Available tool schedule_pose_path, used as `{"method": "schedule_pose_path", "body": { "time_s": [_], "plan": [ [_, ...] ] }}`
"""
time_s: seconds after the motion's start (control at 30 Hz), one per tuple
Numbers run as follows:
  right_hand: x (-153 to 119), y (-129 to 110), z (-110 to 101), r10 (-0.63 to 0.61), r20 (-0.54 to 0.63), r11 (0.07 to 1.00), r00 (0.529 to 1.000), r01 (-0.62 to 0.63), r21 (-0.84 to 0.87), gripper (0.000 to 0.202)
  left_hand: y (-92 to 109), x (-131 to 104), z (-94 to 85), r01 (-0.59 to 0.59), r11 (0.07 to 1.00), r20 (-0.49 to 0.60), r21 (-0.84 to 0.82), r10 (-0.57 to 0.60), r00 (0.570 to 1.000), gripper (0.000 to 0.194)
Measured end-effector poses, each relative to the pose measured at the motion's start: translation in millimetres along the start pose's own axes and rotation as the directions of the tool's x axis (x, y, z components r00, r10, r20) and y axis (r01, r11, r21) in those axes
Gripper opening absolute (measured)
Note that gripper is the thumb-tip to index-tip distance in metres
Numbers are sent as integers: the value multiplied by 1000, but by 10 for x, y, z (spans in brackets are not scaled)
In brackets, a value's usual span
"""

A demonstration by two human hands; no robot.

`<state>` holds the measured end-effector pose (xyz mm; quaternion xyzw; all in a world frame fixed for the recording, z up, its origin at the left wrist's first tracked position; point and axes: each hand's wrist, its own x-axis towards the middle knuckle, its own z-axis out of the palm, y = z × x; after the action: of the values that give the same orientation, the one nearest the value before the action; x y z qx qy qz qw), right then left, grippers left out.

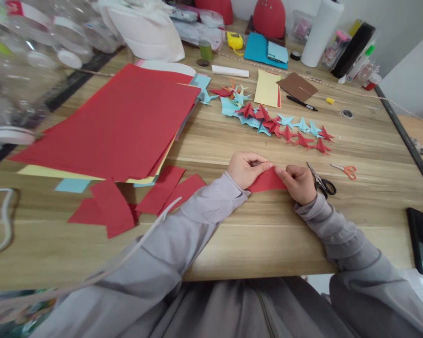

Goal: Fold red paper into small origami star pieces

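Note:
A small piece of red paper [268, 182] lies on the wooden table between my hands. My left hand [248, 169] pinches its upper left edge, thumb on top. At the upper right edge, my right hand [298, 182] grips the paper between thumb and curled fingers. Black scissors [326, 186] lie beside my right hand, partly hidden by it. Folded red paper cranes [303, 140] and light blue ones [302, 125] stand in rows beyond my hands. Cut red strips [113, 206] are to the left of my left sleeve.
Large red sheets [127, 122] are stacked at the left on the table [261, 253]. Small orange scissors [348, 172] lie to the right. Farther back are a pen [302, 103], yellow paper [266, 88], a yellow tape measure [234, 41] and plastic bottles [38, 33]. A white cable crosses my left sleeve.

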<state>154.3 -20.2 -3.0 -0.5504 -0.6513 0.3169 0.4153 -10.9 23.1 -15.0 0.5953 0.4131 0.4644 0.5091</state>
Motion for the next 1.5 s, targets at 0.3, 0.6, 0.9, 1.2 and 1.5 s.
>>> {"method": "schedule_pose_path", "body": {
  "time_s": [0.3, 0.6, 0.9, 1.2, 1.5],
  "plan": [
    [-13, 69, -77, 104, 56, 981, 993, -111, 157, 57, -14, 38, -54, 50, 998, -103, -48, -54, 993, 28],
    [33, 20, -66, 46, 121, 985, 992, -65, 160, 49, 73, -33, 31, 137, 990, 72, -47, -133, 988, 23],
    [10, 39, -54, 72, 64, 986, 995, -80, 146, 49, 1, -36, 45, 294, 912, 153, -288, -259, 954, 45],
    [4, 31, -9, 20, 164, 994, 986, -38, 104, 46, 52, -102, 123, 282, 947, 298, -155, -228, 927, 39],
    [-2, -8, -16, 100, 189, 953, 977, -149, 265, 51, 142, -118, 82, 272, 927, 410, -259, -149, 900, 52]
  ]
}}
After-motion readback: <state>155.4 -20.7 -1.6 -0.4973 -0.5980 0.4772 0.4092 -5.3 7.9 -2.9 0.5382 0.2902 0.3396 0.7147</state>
